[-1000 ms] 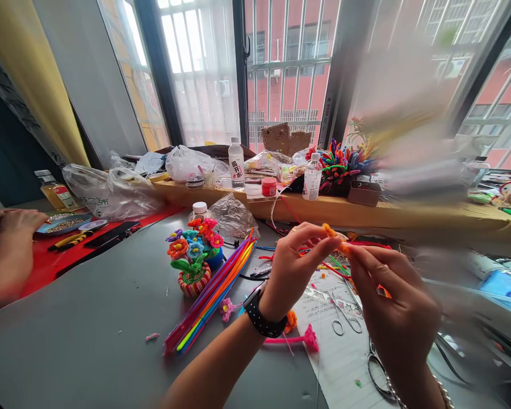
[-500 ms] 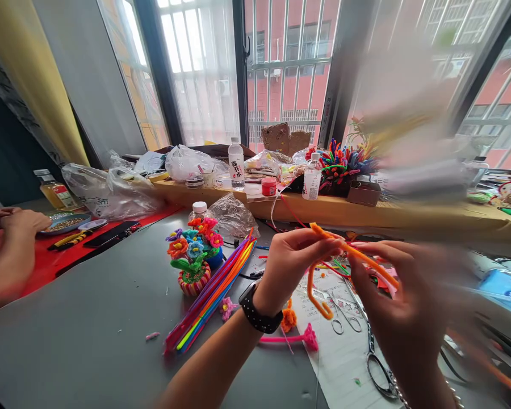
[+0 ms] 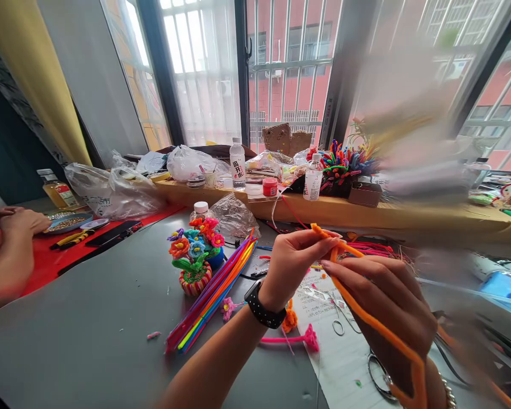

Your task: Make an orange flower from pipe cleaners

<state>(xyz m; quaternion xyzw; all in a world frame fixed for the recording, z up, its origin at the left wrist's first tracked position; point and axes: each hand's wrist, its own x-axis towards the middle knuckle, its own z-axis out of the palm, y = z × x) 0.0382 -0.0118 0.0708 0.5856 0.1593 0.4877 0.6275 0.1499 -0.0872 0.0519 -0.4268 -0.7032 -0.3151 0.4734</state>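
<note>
Orange fuzzy pipe cleaner point(image 3: 378, 329) now runs down over the right hand point(image 3: 387, 289) to the lower right, where half a second ago a hooked end hung below the left hand point(image 3: 289, 255); the right fingers have come in beside the left ones. At centre right, the left grip is pinched on the strand, a short crimped tip poking above it. The right fingers bunch against it; whether they clamp it, I cannot tell. Only that tip looks worked; most of the length seems left to shape. Beyond, at lower centre, a pink pipe-cleaner flower on a straight stem point(image 3: 310, 338) and a ruffled orange flower point(image 3: 289, 319) look made already. Farther left on the grey table point(image 3: 111, 329) lies a bundle of multicoloured straight pipe cleaners point(image 3: 215, 295), apparently unused, then a red-and-cream striped pot point(image 3: 195, 281) of seemingly finished flowers.
</note>
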